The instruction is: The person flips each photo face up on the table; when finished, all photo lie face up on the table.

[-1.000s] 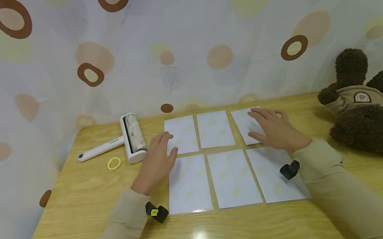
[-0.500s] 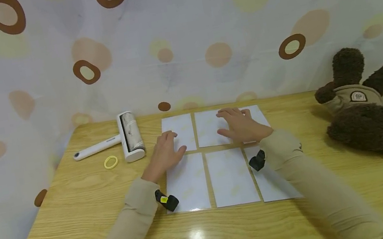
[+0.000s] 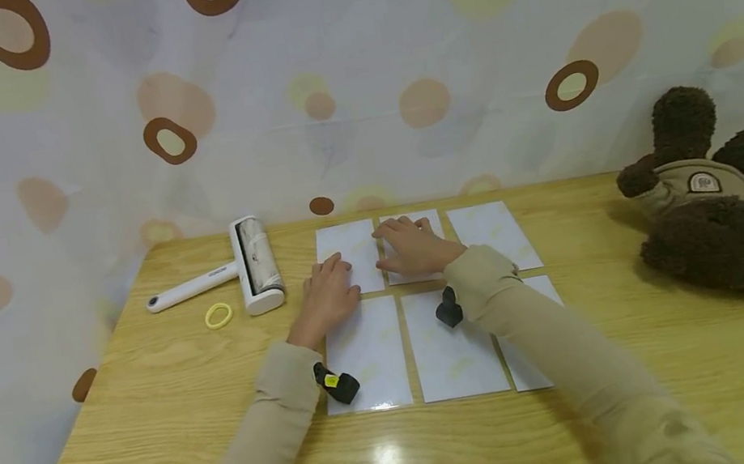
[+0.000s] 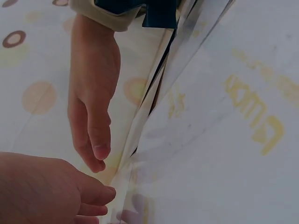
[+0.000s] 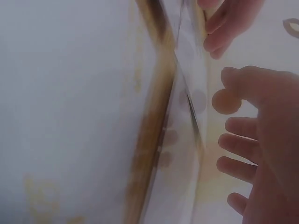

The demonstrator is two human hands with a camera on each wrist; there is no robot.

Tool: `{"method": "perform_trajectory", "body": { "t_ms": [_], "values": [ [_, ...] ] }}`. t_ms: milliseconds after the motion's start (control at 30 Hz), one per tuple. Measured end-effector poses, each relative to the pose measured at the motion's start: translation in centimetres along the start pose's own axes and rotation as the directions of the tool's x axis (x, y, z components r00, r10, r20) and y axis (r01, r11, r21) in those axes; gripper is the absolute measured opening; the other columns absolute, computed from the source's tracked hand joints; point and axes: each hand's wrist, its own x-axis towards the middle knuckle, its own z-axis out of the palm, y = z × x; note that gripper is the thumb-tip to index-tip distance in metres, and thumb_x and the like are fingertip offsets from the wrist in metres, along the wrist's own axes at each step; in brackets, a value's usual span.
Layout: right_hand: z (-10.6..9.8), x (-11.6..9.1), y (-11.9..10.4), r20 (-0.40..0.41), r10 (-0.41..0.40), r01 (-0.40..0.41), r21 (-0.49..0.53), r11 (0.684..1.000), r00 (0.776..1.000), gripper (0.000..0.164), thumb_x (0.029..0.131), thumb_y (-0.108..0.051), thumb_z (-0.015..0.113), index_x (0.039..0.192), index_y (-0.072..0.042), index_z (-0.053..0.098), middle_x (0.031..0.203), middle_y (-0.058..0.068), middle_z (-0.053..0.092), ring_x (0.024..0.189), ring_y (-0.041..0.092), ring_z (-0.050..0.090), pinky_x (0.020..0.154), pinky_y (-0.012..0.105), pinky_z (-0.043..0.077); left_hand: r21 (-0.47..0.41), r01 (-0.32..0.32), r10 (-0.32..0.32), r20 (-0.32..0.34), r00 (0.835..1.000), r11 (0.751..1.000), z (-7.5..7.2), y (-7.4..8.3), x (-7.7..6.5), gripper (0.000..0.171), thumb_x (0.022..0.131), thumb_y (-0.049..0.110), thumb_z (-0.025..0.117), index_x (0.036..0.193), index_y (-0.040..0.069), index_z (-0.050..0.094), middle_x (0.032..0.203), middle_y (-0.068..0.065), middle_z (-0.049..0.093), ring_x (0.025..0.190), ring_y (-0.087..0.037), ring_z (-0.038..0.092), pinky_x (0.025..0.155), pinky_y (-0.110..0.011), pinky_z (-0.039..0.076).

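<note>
White glossy sheets with faint yellow print lie flat in two rows of three in the head view. My left hand (image 3: 329,292) is over the left part of the back left sheet (image 3: 366,266), fingers slightly bent. Over the back middle sheet (image 3: 404,279) is my right hand (image 3: 415,248), its fingers extending left toward the gap between those two sheets. Neither hand grips anything. In the right wrist view the right hand's fingers (image 5: 238,147) are spread and fairly straight. The left wrist view has both hands close together, thumb and fingers relaxed; contact with the sheets cannot be told.
A white lint roller (image 3: 257,263) and a pale yellow ring (image 3: 219,316) lie left of the sheets. A dark brown plush toy (image 3: 713,240) lies at the right of the wooden table (image 3: 154,432). A dotted curtain (image 3: 355,87) hangs behind.
My right hand has moved left from the back right sheet to the back middle one. My left hand has shifted slightly right over the back left sheet. The sheets look unmoved.
</note>
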Motion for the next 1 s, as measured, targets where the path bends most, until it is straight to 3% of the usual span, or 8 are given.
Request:
{"method": "perform_trajectory", "body": {
  "t_ms": [433,533,800,1000],
  "values": [
    [-0.4,3.8,-0.6,0.140,0.012,-0.009,-0.024,1.000,0.990,0.090,0.087,-0.056,0.061,0.152,-0.007,0.024,0.160,0.017,0.014,0.146,0.037,0.013,0.109,0.062,0.019,0.105,0.038,-0.030,-0.083,0.996,0.994,0.7,-0.8,0.3,0.038,0.091,0.027,0.064,0.122,0.006,0.061,0.135,-0.011,0.056,0.121,-0.032,0.047,0.097,-0.049,0.040],
    [-0.6,4.4,-0.8,0.170,0.023,-0.017,-0.034,0.999,0.985,0.096,0.084,-0.057,0.065,0.153,-0.007,0.020,0.160,0.017,0.011,0.147,0.036,0.010,0.111,0.062,0.018,0.106,0.037,-0.027,-0.095,0.995,0.994,0.8,-1.0,0.3,0.038,0.091,0.028,0.064,0.121,0.006,0.062,0.135,-0.011,0.056,0.121,-0.032,0.048,0.096,-0.049,0.041],
    [-0.3,5.8,-0.1,0.190,0.013,-0.009,-0.021,1.000,0.982,0.107,0.076,-0.054,0.075,0.154,-0.008,0.017,0.160,0.018,0.011,0.148,0.036,0.008,0.112,0.062,0.018,0.118,0.028,-0.022,-0.048,0.999,0.993,0.8,-1.1,0.1,0.041,0.093,0.029,0.061,0.128,0.007,0.059,0.146,-0.011,0.047,0.130,-0.031,0.042,0.102,-0.049,0.037],
    [-0.4,7.3,-0.1,0.235,0.065,-0.060,-0.032,0.998,0.970,0.117,0.071,-0.053,0.080,0.155,-0.008,0.013,0.160,0.018,0.011,0.148,0.036,0.007,0.113,0.063,0.015,0.124,0.023,-0.017,-0.048,0.999,0.992,0.7,-1.3,0.1,0.041,0.093,0.029,0.060,0.128,0.007,0.058,0.146,-0.010,0.046,0.130,-0.031,0.041,0.102,-0.049,0.037]
  ]
}}
